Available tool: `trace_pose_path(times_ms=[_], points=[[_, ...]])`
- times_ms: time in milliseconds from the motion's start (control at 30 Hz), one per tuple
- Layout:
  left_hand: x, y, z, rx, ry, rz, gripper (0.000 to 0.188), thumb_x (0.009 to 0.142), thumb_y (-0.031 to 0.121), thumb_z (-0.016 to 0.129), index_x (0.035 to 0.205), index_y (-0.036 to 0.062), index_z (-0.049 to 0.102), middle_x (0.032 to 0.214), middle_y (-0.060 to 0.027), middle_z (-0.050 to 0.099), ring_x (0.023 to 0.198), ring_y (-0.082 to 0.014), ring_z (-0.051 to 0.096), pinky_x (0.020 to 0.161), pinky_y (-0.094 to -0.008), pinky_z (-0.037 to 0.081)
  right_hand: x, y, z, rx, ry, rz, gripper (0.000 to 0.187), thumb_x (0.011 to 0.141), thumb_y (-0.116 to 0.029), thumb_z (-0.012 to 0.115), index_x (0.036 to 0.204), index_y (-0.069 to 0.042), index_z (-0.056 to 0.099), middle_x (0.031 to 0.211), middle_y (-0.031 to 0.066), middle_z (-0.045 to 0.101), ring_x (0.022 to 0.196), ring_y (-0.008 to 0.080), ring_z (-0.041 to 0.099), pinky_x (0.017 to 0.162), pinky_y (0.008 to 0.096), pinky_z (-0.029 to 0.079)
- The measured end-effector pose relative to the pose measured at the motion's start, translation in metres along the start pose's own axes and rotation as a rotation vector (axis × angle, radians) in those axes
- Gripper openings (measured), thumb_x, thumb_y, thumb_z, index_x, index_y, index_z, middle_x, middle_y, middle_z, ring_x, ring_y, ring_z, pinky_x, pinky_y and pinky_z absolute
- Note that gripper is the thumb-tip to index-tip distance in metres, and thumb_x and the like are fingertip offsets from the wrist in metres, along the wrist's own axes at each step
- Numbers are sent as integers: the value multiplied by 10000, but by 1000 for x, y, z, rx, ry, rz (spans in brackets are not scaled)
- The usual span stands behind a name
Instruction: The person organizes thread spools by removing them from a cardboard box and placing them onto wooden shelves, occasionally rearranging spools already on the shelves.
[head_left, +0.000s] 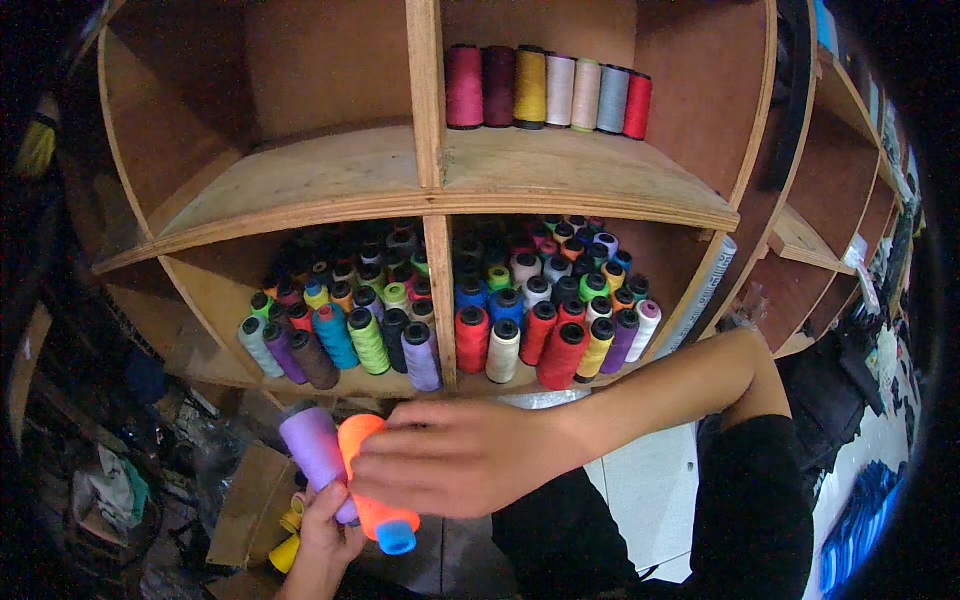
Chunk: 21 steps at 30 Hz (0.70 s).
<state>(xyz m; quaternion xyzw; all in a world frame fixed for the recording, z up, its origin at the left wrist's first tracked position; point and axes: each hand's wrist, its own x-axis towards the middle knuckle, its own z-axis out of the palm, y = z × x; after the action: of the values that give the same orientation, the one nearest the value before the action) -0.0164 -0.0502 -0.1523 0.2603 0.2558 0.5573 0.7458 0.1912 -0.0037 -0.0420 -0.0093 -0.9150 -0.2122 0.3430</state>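
Note:
In front of the shelf, my left hand (322, 538) is closed around the lower part of a lilac spool of thread (310, 445), which is tilted. Right beside it is a bright orange spool of thread (357, 432) with a blue end, also tilted. My right hand (465, 458) reaches across from the right with its fingers laid over the orange spool, hiding its middle. Those fingers are slightly smeared by motion, and the thumb is hidden. Whether the left fingers also touch the orange spool cannot be seen.
A wooden shelf (427, 204) spans the view. Its lower compartments hold many upright thread spools (368, 342) in mixed colours. A row of spools (530, 88) stands in the upper right compartment. Below lie a cardboard box (250, 500), yellow cones (285, 552) and blue striped fabric (862, 535).

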Motion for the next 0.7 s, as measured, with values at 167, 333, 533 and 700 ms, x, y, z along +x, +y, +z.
trace_pose_path(times_ms=[167, 333, 533, 700], points=[[0, 13, 27, 131, -100, 23, 763, 675, 196, 715, 1303, 63, 302, 970, -154, 578, 832, -298, 620, 721, -428, 535, 24, 62, -106, 197, 353, 635, 396, 789, -259, 667, 1081, -9, 570, 961, 62, 618, 827, 140, 599, 723, 273, 487], [4, 10, 19, 116, -51, 62, 776, 666, 162, 710, 1309, 63, 288, 865, -134, 566, 695, -264, 606, 570, -372, 514, 56, 150, -160, 55, 223, 1202, 399, 860, -270, 591, 1089, 56, 569, 987, 131, 621, 915, 203, 609, 768, 311, 492], [6, 11, 23, 168, -36, 54, 745, 682, 129, 687, 1309, 64, 290, 837, -112, 554, 666, -241, 590, 522, -341, 485, 5, 279, -119, -114, -126, 1264, 412, 782, -318, 683, 975, 39, 613, 804, 109, 638, 615, 168, 612, 606, 286, 521], [5, 10, 21, 162, -29, 74, 745, 683, 125, 686, 1309, 62, 288, 821, -108, 544, 652, -237, 587, 519, -340, 483, 2, 281, -103, 148, 11, 1356, 365, 777, -280, 705, 934, 37, 616, 783, 107, 632, 628, 171, 616, 601, 312, 529]])
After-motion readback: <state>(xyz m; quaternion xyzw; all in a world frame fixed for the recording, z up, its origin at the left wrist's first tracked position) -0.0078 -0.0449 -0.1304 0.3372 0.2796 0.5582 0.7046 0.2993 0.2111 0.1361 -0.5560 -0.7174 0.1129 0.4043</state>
